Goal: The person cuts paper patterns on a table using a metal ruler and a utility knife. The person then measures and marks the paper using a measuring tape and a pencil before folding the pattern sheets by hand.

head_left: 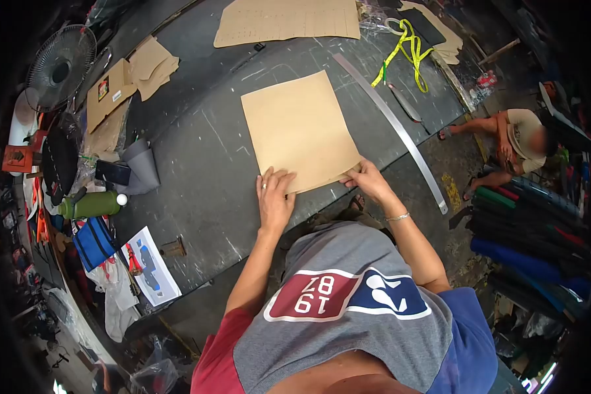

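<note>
A square sheet of brown kraft card [300, 128] lies on the dark work table [197, 190] in front of me. My left hand [276, 194] rests on its near left corner, fingers stretched out over the surface, a ring on one of them. At the near right corner my right hand [369, 181] pinches the card's edge between thumb and fingers. Right of the card lies a long metal ruler [400, 131], its near end reaching past the table edge. Beyond the ruler are a box cutter [404, 104] and a yellow tape measure [410, 49].
A larger brown card pattern [289, 21] lies at the far edge. On the left are a cardboard box [108, 95], a green bottle [92, 205], a blue pouch [95, 243], a printed sheet [152, 266] and a fan [60, 69]. Another person [522, 141] sits at right near fabric rolls [532, 230].
</note>
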Action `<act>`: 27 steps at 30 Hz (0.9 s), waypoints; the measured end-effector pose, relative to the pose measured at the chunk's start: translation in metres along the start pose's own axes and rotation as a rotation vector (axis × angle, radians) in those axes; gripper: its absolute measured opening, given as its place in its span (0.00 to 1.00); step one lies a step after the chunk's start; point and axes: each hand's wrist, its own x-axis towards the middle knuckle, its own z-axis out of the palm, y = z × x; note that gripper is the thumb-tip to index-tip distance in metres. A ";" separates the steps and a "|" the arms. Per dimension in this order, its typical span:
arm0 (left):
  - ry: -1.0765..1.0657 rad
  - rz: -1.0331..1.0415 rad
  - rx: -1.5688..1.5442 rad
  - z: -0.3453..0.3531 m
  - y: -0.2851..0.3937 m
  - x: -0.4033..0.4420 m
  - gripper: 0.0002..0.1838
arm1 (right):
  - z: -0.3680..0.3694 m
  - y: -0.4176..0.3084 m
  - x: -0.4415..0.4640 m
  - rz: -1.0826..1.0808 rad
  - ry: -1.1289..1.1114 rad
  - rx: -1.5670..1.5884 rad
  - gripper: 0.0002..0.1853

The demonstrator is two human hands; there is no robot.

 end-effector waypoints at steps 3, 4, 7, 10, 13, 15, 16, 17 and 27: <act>-0.009 0.027 0.022 0.004 0.012 0.005 0.33 | -0.003 -0.003 0.005 -0.086 0.019 -0.095 0.19; -0.014 0.036 0.022 0.005 0.016 0.008 0.34 | -0.002 -0.003 0.007 -0.105 0.022 -0.094 0.18; -0.011 0.059 0.019 0.011 0.029 0.019 0.34 | 0.000 -0.003 0.011 -0.139 0.028 -0.091 0.18; 0.030 0.068 -0.039 0.019 0.035 0.030 0.26 | 0.000 -0.003 0.009 -0.118 0.006 -0.108 0.20; 0.123 -0.025 -0.201 0.020 0.030 0.041 0.15 | -0.004 0.002 0.006 -0.137 -0.021 -0.186 0.21; 0.243 -0.220 -0.318 0.005 0.029 0.044 0.11 | -0.008 0.014 0.006 -0.221 0.000 -0.249 0.21; 0.255 -0.350 -0.430 -0.010 0.028 0.047 0.13 | -0.006 0.001 -0.005 -0.148 -0.006 -0.251 0.22; 0.270 -0.482 -0.540 -0.026 0.025 0.051 0.16 | -0.006 -0.015 -0.019 -0.076 -0.015 -0.253 0.22; 0.619 -0.468 -0.844 -0.057 -0.088 0.110 0.30 | -0.022 0.020 -0.061 0.064 -0.391 -0.077 0.28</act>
